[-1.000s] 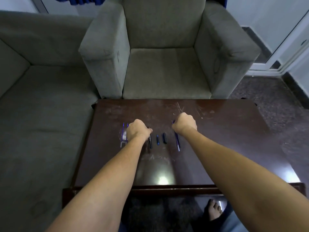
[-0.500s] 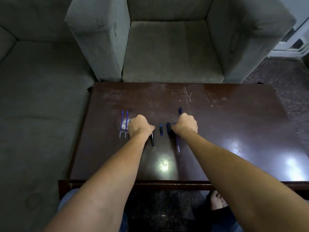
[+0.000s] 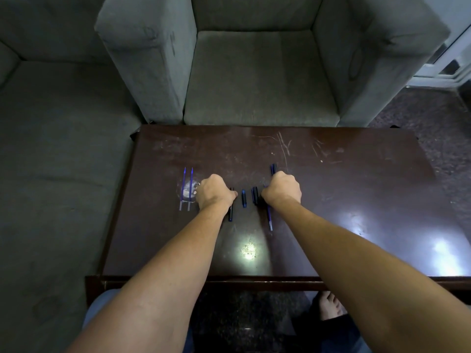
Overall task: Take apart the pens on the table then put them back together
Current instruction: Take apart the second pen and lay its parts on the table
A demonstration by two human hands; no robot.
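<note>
Views: we have a single one, worn on the person's head, so nothing is shared with a second view.
Position: we look from above the near edge of the tabletop (image 3: 331, 200).
Direction: we face forward and steeply down, towards the armchair (image 3: 254, 77) beyond the far edge.
Nearness: both forearms stretch away from us; the left hand (image 3: 215, 192) and right hand (image 3: 281, 191) sit mid-frame, small.
Coverage: the wide lens bends the edges, taking in the sofa (image 3: 56, 154) at left, the floor (image 3: 438, 138) at right and a bare foot (image 3: 330, 305) below.
</note>
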